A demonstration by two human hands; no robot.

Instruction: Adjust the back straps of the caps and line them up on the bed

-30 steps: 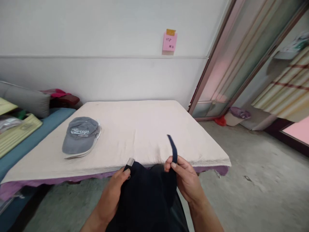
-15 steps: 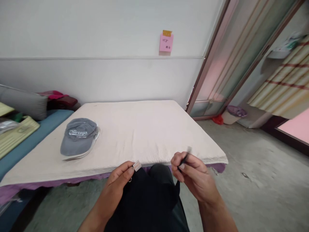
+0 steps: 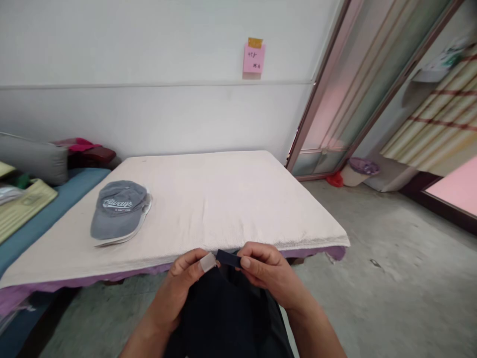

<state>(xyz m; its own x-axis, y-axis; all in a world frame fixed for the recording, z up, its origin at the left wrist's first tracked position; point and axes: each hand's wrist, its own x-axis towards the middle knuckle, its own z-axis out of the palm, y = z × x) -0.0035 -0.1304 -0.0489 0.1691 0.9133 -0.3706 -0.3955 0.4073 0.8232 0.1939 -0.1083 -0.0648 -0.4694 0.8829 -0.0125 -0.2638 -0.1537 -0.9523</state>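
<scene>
My left hand (image 3: pixel 182 283) is closed, thumb and fingers pinching a small flat silvery metal buckle (image 3: pixel 207 262). From the right, my right hand (image 3: pixel 274 273) pinches a short navy strap (image 3: pixel 228 259), its free end pointing left, close beside the buckle. Whether the strap touches the buckle I cannot tell. Below both hands hangs dark navy cloth (image 3: pixel 219 313) over my lap; its full shape is hidden against my dark trousers. Grey caps (image 3: pixel 119 211), seemingly stacked and with white lettering on the top one, lie on the bed ahead to the left.
A bed with a cream cover (image 3: pixel 223 199) stands before me against the white wall. A pink note (image 3: pixel 254 58) is taped there. On the left are a grey cushion (image 3: pixel 33 156) and yellow packets (image 3: pixel 30 206). A waste bin (image 3: pixel 356 174) stands right, near the glass door.
My right hand has moved left with the strap, bringing its end beside the buckle. The strap has turned from upright to nearly level. My left hand keeps its pinch.
</scene>
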